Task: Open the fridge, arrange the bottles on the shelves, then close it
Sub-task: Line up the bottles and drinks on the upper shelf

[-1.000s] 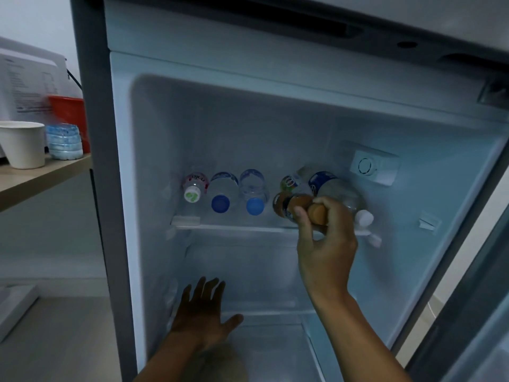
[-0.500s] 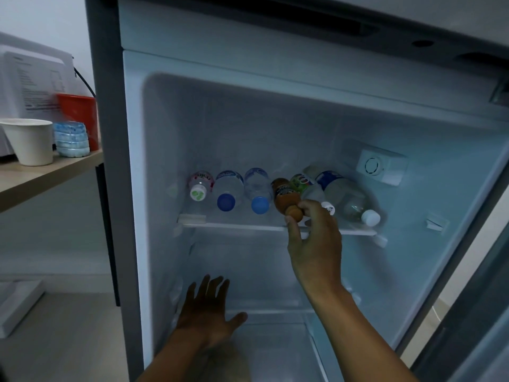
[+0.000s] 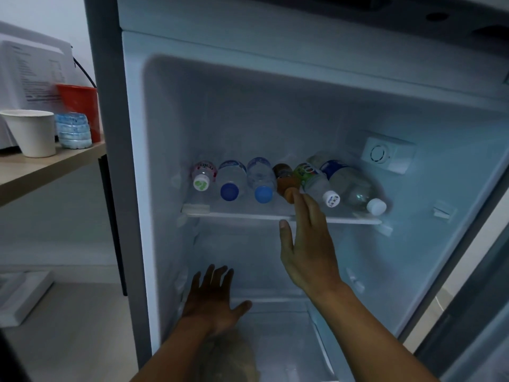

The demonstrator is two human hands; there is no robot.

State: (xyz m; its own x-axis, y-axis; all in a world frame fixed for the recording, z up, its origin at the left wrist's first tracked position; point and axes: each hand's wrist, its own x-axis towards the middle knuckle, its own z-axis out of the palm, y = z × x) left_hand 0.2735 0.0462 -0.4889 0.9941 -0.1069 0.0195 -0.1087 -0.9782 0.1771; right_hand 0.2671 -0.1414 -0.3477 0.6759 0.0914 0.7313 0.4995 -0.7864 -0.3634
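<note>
The fridge [image 3: 275, 111] stands open. Several bottles lie on their sides on its upper shelf [image 3: 248, 216], caps facing me. From the left: a white-capped bottle [image 3: 202, 176], two clear blue-capped bottles [image 3: 231, 180] [image 3: 260, 181], a small brown bottle [image 3: 285, 180], a green-labelled bottle [image 3: 316, 183] and a large clear bottle [image 3: 355, 188]. My right hand [image 3: 305, 244] is open, its fingertips touching the brown bottle's cap. My left hand [image 3: 214, 296] rests spread out and empty on the fridge's lower part.
A wooden shelf [image 3: 41, 169] at the left carries a white paper cup [image 3: 31, 132], stacked crushed water bottles [image 3: 73, 130], a red container [image 3: 80, 106] and a white appliance [image 3: 27, 75]. The fridge door [image 3: 473, 312] stands open at the right.
My right hand carried the brown bottle leftward, laid it between the blue-capped and green-labelled bottles, then let go. The left hand stayed put.
</note>
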